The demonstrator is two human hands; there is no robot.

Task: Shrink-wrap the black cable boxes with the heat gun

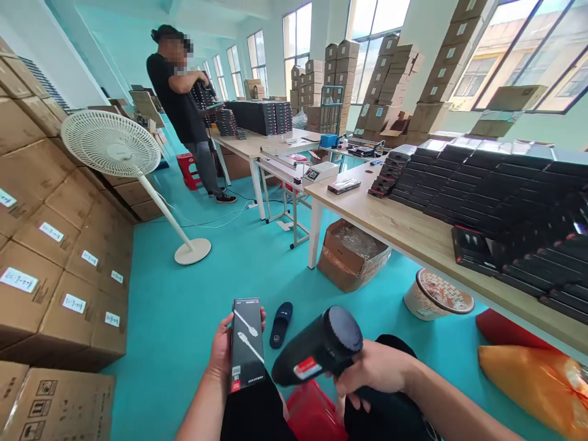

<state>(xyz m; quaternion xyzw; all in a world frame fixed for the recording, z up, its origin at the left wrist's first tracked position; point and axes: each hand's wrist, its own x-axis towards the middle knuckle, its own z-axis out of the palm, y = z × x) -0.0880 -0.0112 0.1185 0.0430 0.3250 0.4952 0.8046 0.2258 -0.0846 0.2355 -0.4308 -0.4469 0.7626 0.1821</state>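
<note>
Box (pixel 247 344), slim and black with a white cable printed on its face, is held upright in the left hand (pixel 223 350), fingers wrapped round its left edge, long axis running away from the wearer. Just to its right, the heat gun (pixel 320 348) is gripped by the closed right hand (pixel 374 370), its barrel slanting down-left so the nozzle sits close beside the box's lower end, not touching. Between them, on the teal floor, lies a slipper (pixel 280 323). Further right, a worktop (pixel 404 229) carries stacked black boxes; a person stands far off.
</note>
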